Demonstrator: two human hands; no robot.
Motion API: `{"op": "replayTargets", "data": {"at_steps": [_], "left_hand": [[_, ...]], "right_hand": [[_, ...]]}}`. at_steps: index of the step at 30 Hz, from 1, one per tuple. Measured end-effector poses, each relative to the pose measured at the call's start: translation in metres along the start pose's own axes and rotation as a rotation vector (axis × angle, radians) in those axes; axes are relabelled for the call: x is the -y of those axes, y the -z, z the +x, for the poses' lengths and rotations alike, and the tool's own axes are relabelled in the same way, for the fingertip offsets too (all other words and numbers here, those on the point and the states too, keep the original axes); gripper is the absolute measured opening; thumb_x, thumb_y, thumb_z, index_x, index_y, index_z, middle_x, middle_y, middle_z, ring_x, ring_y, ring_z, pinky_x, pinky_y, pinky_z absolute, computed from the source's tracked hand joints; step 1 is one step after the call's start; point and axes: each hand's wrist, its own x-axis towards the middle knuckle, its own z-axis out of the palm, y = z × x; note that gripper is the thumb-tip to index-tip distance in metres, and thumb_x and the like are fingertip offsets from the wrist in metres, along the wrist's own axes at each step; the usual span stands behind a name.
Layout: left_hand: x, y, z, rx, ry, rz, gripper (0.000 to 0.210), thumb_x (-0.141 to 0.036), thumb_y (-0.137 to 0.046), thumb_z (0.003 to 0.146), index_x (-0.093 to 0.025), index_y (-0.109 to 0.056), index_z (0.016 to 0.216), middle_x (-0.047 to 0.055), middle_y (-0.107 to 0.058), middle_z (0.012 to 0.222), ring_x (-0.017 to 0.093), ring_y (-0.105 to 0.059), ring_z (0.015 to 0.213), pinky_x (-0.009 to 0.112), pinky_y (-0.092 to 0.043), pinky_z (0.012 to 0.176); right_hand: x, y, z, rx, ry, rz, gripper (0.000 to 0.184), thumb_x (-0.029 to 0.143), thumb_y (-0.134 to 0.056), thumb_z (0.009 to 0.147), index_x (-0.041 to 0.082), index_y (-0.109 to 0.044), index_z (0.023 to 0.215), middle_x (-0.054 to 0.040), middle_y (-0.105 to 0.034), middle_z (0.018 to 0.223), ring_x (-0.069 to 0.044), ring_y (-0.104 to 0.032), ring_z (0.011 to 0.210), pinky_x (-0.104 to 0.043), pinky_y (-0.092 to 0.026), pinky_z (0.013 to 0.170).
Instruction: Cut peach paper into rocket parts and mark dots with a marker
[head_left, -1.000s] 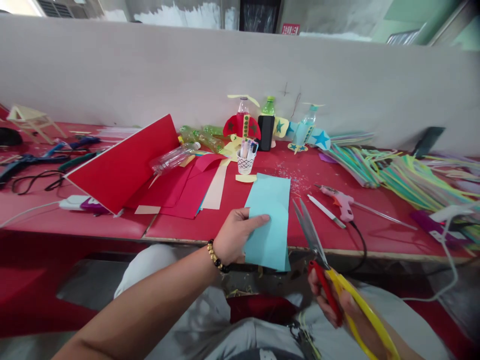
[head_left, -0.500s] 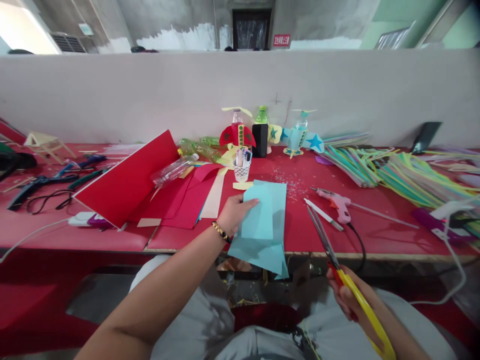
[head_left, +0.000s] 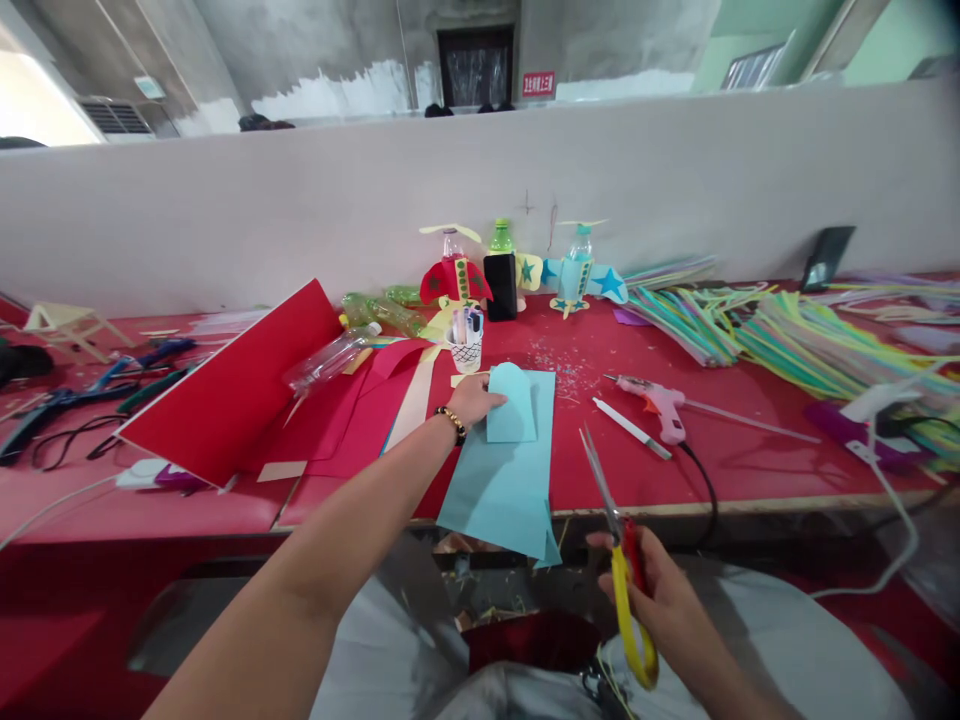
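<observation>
My left hand (head_left: pixel 472 400) pinches the left edge of a small light blue paper piece (head_left: pixel 514 420) with a rounded top. Beneath it lies a larger light blue sheet (head_left: pixel 495 495), whose lower end hangs over the table's front edge. My right hand (head_left: pixel 656 590), low in front of the table, is closed around the handles of a pair of scissors (head_left: pixel 624 605) with yellow and red grips. The scissor blades point up and left, nearly together, apart from the paper. Fingers of my left hand under the paper are partly hidden.
A pink glue gun (head_left: pixel 664 405) and a white pen (head_left: pixel 630 430) lie to the right. Behind the paper stand a pen cup (head_left: pixel 465 345), a black phone (head_left: pixel 500 287) and bottle planes, including a blue one (head_left: pixel 577 270). A red board (head_left: pixel 240 390) leans at left; straws (head_left: pixel 795 345) spread right.
My left hand has shifted up on the paper, and the small piece's rounded top now shows. My right hand has turned the scissors more upright and moved left. The view has shifted slightly.
</observation>
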Motion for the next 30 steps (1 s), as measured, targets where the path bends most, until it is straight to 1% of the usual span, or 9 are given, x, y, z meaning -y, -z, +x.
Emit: {"op": "replayTargets", "data": {"at_steps": [3,5,10,13,16,19,22,26,30], "left_hand": [[-0.002,0.001,0.000,0.020,-0.015,0.016,0.022,-0.008,-0.076,0.059,-0.014,-0.069,0.078,0.002,-0.070,0.071,0.017,-0.066,0.067,0.028,-0.052,0.068],[-0.003,0.000,0.000,0.029,-0.026,0.026,0.024,-0.008,-0.075,0.059,-0.014,-0.069,0.081,0.003,-0.071,0.072,0.017,-0.066,0.067,0.028,-0.052,0.068],[-0.005,0.000,-0.004,0.040,-0.055,0.063,0.028,-0.004,-0.076,0.057,-0.014,-0.069,0.082,0.003,-0.071,0.070,0.018,-0.066,0.068,0.028,-0.052,0.069],[-0.006,0.000,-0.007,0.043,-0.069,0.100,0.030,-0.003,-0.076,0.056,-0.015,-0.068,0.082,0.002,-0.070,0.068,0.018,-0.066,0.068,0.028,-0.051,0.070],[-0.007,-0.001,-0.008,0.049,-0.091,0.145,0.032,-0.004,-0.075,0.055,-0.015,-0.068,0.084,0.001,-0.069,0.068,0.018,-0.065,0.069,0.028,-0.051,0.070],[-0.008,-0.001,-0.008,0.056,-0.122,0.201,0.032,-0.005,-0.074,0.055,-0.015,-0.068,0.085,0.001,-0.069,0.068,0.018,-0.065,0.070,0.026,-0.050,0.069],[-0.008,0.000,-0.007,0.066,-0.154,0.269,0.033,-0.007,-0.074,0.056,-0.014,-0.068,0.088,0.001,-0.068,0.069,0.017,-0.064,0.069,0.025,-0.050,0.068],[-0.008,0.006,-0.005,0.097,-0.192,0.386,0.037,-0.012,-0.071,0.062,-0.013,-0.067,0.098,0.002,-0.069,0.074,0.017,-0.064,0.070,0.025,-0.049,0.068],[-0.012,0.011,-0.006,0.119,-0.220,0.547,0.050,-0.017,-0.070,0.065,-0.015,-0.062,0.114,0.003,-0.071,0.089,0.019,-0.066,0.081,0.027,-0.050,0.072]], "right_hand": [[-0.004,-0.017,0.004,0.030,-0.009,0.043,0.057,0.037,-0.079,0.064,0.024,-0.049,0.111,-0.0008,-0.064,0.089,-0.015,-0.054,0.059,-0.027,-0.045,0.054],[-0.008,-0.030,0.007,0.016,0.006,0.108,0.062,0.037,-0.081,0.061,0.024,-0.048,0.111,0.0015,-0.062,0.083,-0.014,-0.053,0.057,-0.028,-0.046,0.055],[-0.005,-0.058,0.008,-0.059,0.034,0.278,0.066,0.033,-0.088,0.047,0.027,-0.047,0.098,0.0046,-0.057,0.078,-0.014,-0.054,0.060,-0.029,-0.052,0.059],[0.003,-0.068,0.006,-0.051,0.055,0.296,0.061,0.032,-0.089,0.047,0.027,-0.047,0.092,0.0045,-0.053,0.079,-0.015,-0.056,0.066,-0.030,-0.054,0.064],[0.009,-0.072,0.004,-0.027,0.058,0.288,0.057,0.034,-0.088,0.049,0.026,-0.047,0.087,0.0055,-0.051,0.075,-0.014,-0.055,0.059,-0.030,-0.053,0.058],[0.011,-0.068,0.002,-0.015,0.074,0.279,0.051,0.038,-0.086,0.056,0.025,-0.045,0.083,0.0063,-0.049,0.073,-0.013,-0.055,0.052,-0.028,-0.050,0.051],[0.006,-0.058,0.001,-0.004,0.107,0.270,0.043,0.038,-0.082,0.064,0.024,-0.046,0.082,0.0063,-0.048,0.075,-0.011,-0.058,0.052,-0.026,-0.049,0.052],[-0.005,-0.037,-0.008,0.001,0.151,0.275,0.032,0.035,-0.075,0.075,0.025,-0.048,0.089,0.0053,-0.048,0.083,-0.009,-0.059,0.054,-0.024,-0.049,0.052],[-0.014,-0.012,-0.032,0.015,0.147,0.198,0.024,0.034,-0.072,0.077,0.025,-0.053,0.088,0.0035,-0.052,0.080,-0.012,-0.059,0.055,-0.025,-0.051,0.053]]}}
